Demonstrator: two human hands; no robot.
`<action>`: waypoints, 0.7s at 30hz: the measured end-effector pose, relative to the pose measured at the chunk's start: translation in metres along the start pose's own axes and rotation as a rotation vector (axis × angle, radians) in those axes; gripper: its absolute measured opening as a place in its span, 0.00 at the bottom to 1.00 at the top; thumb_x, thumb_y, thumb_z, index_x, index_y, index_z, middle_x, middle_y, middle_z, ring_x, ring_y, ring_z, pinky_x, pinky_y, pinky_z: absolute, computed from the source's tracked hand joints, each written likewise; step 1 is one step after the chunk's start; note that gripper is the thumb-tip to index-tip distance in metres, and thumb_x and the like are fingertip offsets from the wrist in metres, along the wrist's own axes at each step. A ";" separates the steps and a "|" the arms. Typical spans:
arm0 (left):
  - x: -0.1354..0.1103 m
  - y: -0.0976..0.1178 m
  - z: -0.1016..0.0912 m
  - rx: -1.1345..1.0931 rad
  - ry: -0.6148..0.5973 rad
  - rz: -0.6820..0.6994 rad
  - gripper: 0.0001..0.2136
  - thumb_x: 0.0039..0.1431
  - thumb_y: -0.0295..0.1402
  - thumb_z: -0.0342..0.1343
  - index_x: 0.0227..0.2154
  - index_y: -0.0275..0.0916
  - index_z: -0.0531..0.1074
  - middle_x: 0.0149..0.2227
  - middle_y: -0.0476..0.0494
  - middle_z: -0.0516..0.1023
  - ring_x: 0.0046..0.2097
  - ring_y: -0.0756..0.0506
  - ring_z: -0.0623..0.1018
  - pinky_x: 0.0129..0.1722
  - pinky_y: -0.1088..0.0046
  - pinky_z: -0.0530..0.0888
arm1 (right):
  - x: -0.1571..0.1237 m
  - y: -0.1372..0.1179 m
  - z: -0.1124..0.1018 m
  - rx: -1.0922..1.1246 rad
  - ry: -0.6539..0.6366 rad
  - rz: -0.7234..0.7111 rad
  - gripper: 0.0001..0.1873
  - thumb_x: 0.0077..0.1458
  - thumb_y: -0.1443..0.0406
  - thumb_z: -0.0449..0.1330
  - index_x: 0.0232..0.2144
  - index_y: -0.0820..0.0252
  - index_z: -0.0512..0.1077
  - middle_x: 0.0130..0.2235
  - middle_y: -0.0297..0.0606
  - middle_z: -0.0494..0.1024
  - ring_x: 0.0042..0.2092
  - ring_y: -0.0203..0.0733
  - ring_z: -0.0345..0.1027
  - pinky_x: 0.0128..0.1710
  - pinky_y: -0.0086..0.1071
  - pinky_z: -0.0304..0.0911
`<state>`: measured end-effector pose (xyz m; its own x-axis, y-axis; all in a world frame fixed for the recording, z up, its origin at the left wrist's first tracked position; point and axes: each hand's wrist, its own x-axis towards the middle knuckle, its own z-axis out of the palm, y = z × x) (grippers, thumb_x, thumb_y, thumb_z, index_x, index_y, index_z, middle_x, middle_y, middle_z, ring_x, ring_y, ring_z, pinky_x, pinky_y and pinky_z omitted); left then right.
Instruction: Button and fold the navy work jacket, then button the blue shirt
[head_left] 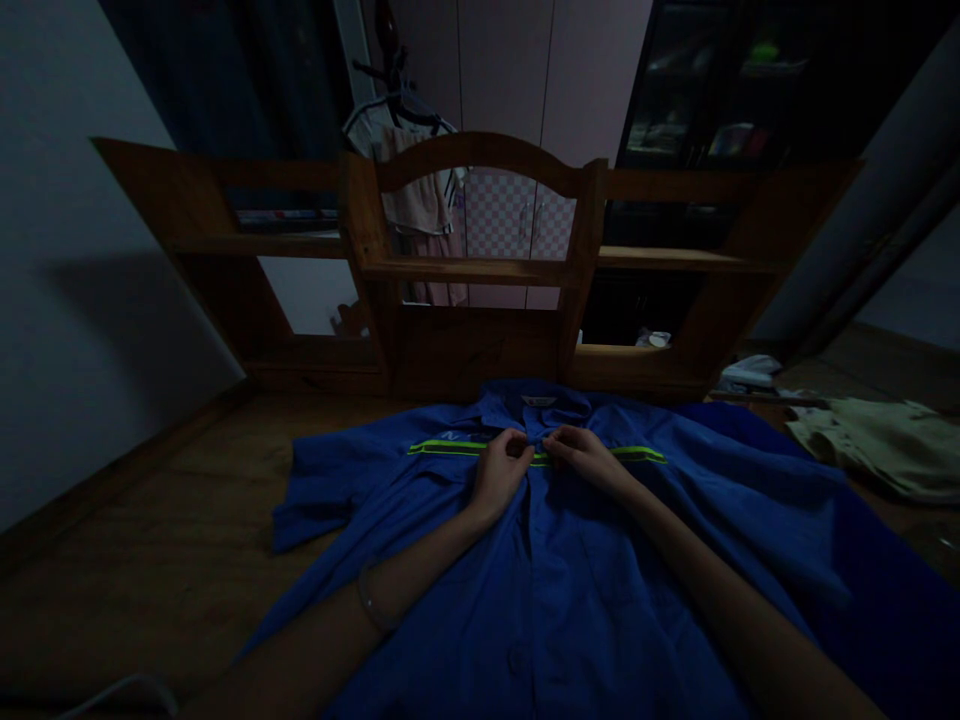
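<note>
A blue short-sleeved work shirt (585, 580) lies spread out front side up, its collar pointing away from me. A yellow-green stripe runs across its chest, and a pale label shows inside the collar. My left hand (501, 470) pinches the front opening just below the collar, thumb and fingers together. Close beside it, my right hand (589, 456) pinches the other edge of the same opening. Between the fingertips the cloth is bunched; whether a button is there is too small and dark to tell. Lower on the front, a dark round button (516, 657) is visible.
Behind the shirt stands a wooden shelf unit (480, 270) with an arched middle. Dark blue cloth (885, 570) lies under the shirt's right side. Folded pale cloth (870, 445) sits at the right. A white wall (90, 300) bounds the left. The room is dim.
</note>
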<state>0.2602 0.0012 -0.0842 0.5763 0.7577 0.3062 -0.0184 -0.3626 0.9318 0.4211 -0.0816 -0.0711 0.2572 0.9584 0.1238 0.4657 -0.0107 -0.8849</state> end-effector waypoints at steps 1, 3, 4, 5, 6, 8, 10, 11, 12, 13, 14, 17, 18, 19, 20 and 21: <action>0.000 0.001 0.000 0.006 -0.002 0.000 0.04 0.53 0.30 0.57 0.32 0.37 0.72 0.32 0.45 0.76 0.36 0.47 0.76 0.37 0.73 0.71 | 0.000 0.000 0.000 0.002 0.004 0.001 0.19 0.55 0.51 0.56 0.29 0.62 0.69 0.25 0.33 0.71 0.28 0.38 0.66 0.30 0.29 0.59; 0.000 0.002 -0.001 0.014 -0.009 -0.003 0.04 0.53 0.30 0.57 0.32 0.37 0.72 0.32 0.45 0.77 0.35 0.47 0.77 0.36 0.73 0.71 | 0.000 -0.001 0.000 0.008 0.014 0.000 0.18 0.55 0.51 0.56 0.29 0.62 0.69 0.24 0.33 0.71 0.28 0.38 0.66 0.30 0.29 0.59; 0.000 0.002 -0.002 0.017 -0.014 -0.004 0.04 0.53 0.30 0.57 0.32 0.37 0.72 0.32 0.45 0.77 0.35 0.47 0.77 0.36 0.73 0.71 | -0.001 -0.002 0.000 0.011 0.019 0.000 0.18 0.55 0.51 0.56 0.30 0.61 0.68 0.24 0.33 0.71 0.28 0.38 0.66 0.30 0.29 0.59; 0.000 0.002 -0.002 0.019 -0.018 -0.006 0.05 0.53 0.31 0.57 0.32 0.37 0.72 0.32 0.45 0.77 0.35 0.47 0.77 0.36 0.73 0.71 | -0.001 -0.002 0.000 0.013 0.022 0.000 0.18 0.55 0.51 0.56 0.30 0.61 0.68 0.24 0.33 0.71 0.28 0.38 0.66 0.30 0.29 0.59; 0.001 0.002 -0.002 0.021 -0.022 -0.008 0.05 0.53 0.31 0.57 0.32 0.36 0.73 0.32 0.45 0.77 0.35 0.47 0.77 0.35 0.73 0.71 | -0.001 -0.003 0.000 0.014 0.025 0.001 0.17 0.55 0.52 0.56 0.29 0.61 0.68 0.25 0.33 0.72 0.28 0.38 0.66 0.30 0.29 0.59; 0.002 0.002 -0.002 0.029 -0.023 -0.011 0.05 0.53 0.32 0.58 0.31 0.36 0.73 0.31 0.45 0.77 0.34 0.47 0.77 0.35 0.73 0.71 | -0.001 -0.003 0.000 0.014 0.029 0.003 0.17 0.55 0.52 0.56 0.29 0.61 0.69 0.24 0.34 0.72 0.28 0.39 0.67 0.30 0.29 0.59; 0.002 0.002 -0.001 0.043 -0.019 -0.014 0.05 0.52 0.32 0.58 0.30 0.36 0.73 0.30 0.46 0.77 0.33 0.47 0.76 0.34 0.74 0.71 | -0.001 -0.004 0.000 0.013 0.035 0.003 0.17 0.55 0.53 0.56 0.29 0.61 0.69 0.24 0.34 0.72 0.29 0.39 0.67 0.30 0.30 0.59; 0.003 0.001 -0.001 0.050 -0.017 -0.014 0.05 0.52 0.32 0.58 0.30 0.36 0.72 0.29 0.46 0.76 0.32 0.48 0.76 0.33 0.74 0.71 | -0.002 -0.005 0.000 0.013 0.036 0.002 0.17 0.55 0.53 0.56 0.29 0.61 0.69 0.24 0.34 0.72 0.28 0.39 0.67 0.30 0.29 0.59; 0.003 0.001 -0.001 0.058 -0.014 -0.015 0.05 0.51 0.32 0.59 0.29 0.36 0.72 0.28 0.47 0.76 0.31 0.48 0.76 0.33 0.74 0.70 | -0.002 -0.006 0.000 0.013 0.036 0.001 0.17 0.55 0.53 0.56 0.28 0.61 0.69 0.24 0.34 0.72 0.28 0.39 0.67 0.30 0.29 0.59; 0.003 0.001 -0.001 0.065 -0.013 -0.015 0.05 0.51 0.33 0.59 0.29 0.36 0.72 0.28 0.47 0.75 0.31 0.48 0.75 0.32 0.75 0.70 | -0.002 -0.006 0.000 0.015 0.035 0.000 0.17 0.55 0.53 0.56 0.29 0.61 0.69 0.24 0.34 0.72 0.28 0.38 0.66 0.30 0.29 0.59; 0.003 0.001 -0.001 0.071 -0.012 -0.014 0.05 0.51 0.33 0.59 0.28 0.36 0.72 0.27 0.48 0.75 0.30 0.48 0.75 0.31 0.75 0.69 | -0.002 -0.007 0.000 0.017 0.031 -0.002 0.17 0.55 0.53 0.56 0.29 0.62 0.69 0.24 0.34 0.72 0.28 0.38 0.66 0.30 0.29 0.59; 0.002 0.001 -0.001 0.084 -0.019 -0.007 0.05 0.51 0.33 0.58 0.28 0.36 0.71 0.27 0.48 0.74 0.30 0.49 0.74 0.30 0.75 0.68 | -0.002 -0.008 0.000 0.026 0.020 -0.008 0.18 0.55 0.52 0.55 0.29 0.62 0.69 0.25 0.34 0.71 0.28 0.38 0.66 0.29 0.29 0.59; 0.002 0.002 -0.002 0.087 -0.024 -0.006 0.05 0.51 0.33 0.58 0.28 0.36 0.72 0.27 0.48 0.75 0.30 0.49 0.74 0.30 0.75 0.69 | -0.002 -0.008 0.000 0.026 0.018 -0.011 0.18 0.55 0.52 0.56 0.29 0.62 0.69 0.25 0.34 0.71 0.28 0.38 0.66 0.29 0.29 0.59; 0.002 0.002 -0.002 0.089 -0.030 -0.005 0.05 0.52 0.33 0.58 0.29 0.36 0.72 0.28 0.47 0.75 0.30 0.49 0.75 0.30 0.75 0.69 | -0.002 -0.007 0.000 0.025 0.018 -0.013 0.18 0.55 0.52 0.56 0.29 0.62 0.69 0.25 0.34 0.71 0.28 0.38 0.66 0.29 0.29 0.59; 0.002 0.002 -0.002 0.092 -0.037 -0.004 0.05 0.52 0.33 0.58 0.29 0.36 0.72 0.28 0.47 0.76 0.30 0.48 0.75 0.30 0.75 0.69 | -0.002 -0.007 0.000 0.021 0.020 -0.015 0.18 0.55 0.52 0.56 0.29 0.62 0.69 0.25 0.34 0.71 0.28 0.38 0.66 0.29 0.29 0.59; 0.002 0.002 -0.003 0.095 -0.043 -0.003 0.05 0.52 0.32 0.58 0.30 0.36 0.72 0.29 0.46 0.76 0.31 0.48 0.75 0.31 0.75 0.69 | -0.002 -0.007 0.000 0.017 0.021 -0.016 0.18 0.55 0.52 0.56 0.29 0.62 0.70 0.25 0.33 0.71 0.28 0.38 0.65 0.29 0.29 0.59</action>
<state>0.2590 0.0037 -0.0816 0.6107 0.7356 0.2932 0.0596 -0.4120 0.9092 0.4171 -0.0834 -0.0656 0.2677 0.9521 0.1477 0.4556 0.0100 -0.8901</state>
